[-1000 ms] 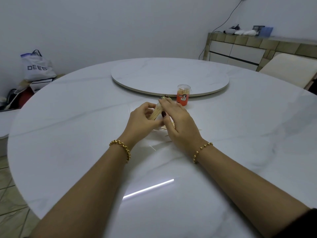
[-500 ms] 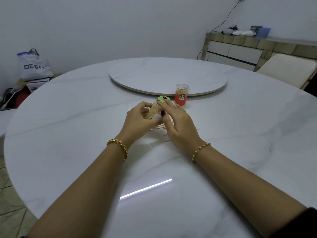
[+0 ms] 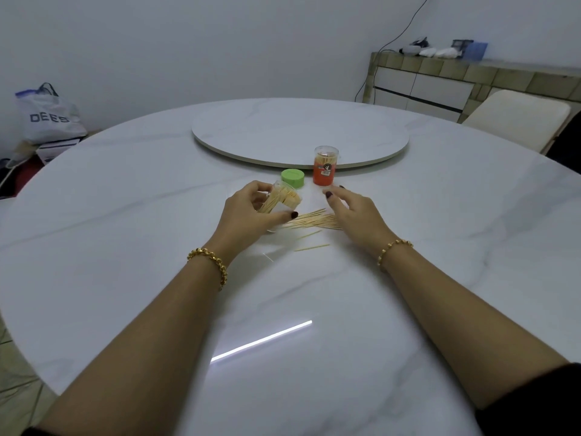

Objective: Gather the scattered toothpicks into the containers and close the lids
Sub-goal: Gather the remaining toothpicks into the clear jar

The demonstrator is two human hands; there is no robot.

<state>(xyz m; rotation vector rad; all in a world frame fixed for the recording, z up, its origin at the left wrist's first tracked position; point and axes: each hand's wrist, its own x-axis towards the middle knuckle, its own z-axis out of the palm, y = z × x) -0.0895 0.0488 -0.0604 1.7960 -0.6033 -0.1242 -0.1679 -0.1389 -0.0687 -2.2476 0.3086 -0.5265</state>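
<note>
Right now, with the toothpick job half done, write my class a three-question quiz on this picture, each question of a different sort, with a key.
1. True or false: the green lid sits on the clear container that the left hand grips.
2. Where do the loose toothpicks lie? A in a bowl; B on the table by the right hand; C inside the green lid.
3. Fill in: the container standing upright and closed is ____.
Key: 1 false, the lid lies on the table behind it; 2 B; 3 the orange container.
</note>
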